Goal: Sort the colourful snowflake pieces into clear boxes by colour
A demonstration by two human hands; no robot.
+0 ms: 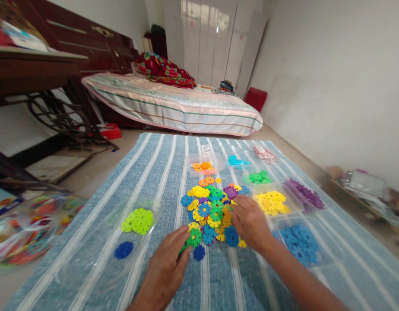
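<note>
A mixed pile of notched, flower-shaped plastic discs (204, 210) lies on the striped cloth in yellow, blue, green, purple and orange. At its near left edge, my left hand (169, 263) has thumb and fingers curled about a green notched disc (194, 237). My right hand (251, 220) reaches into the pile's right side with its fingers pinched together; what they hold is hidden, though a bit of green shows at the tips. Just below the pile lies a dark blue disc (199, 253), near my left thumb.
Clear tubs hold sorted discs: orange (204, 166), light blue (237, 161), green (258, 177), yellow (272, 203), purple (305, 194), blue (298, 242), and lime green (137, 221) with a dark blue disc (123, 250). A pinkish packet (264, 153) lies far right. Behind stands a bed (180, 108).
</note>
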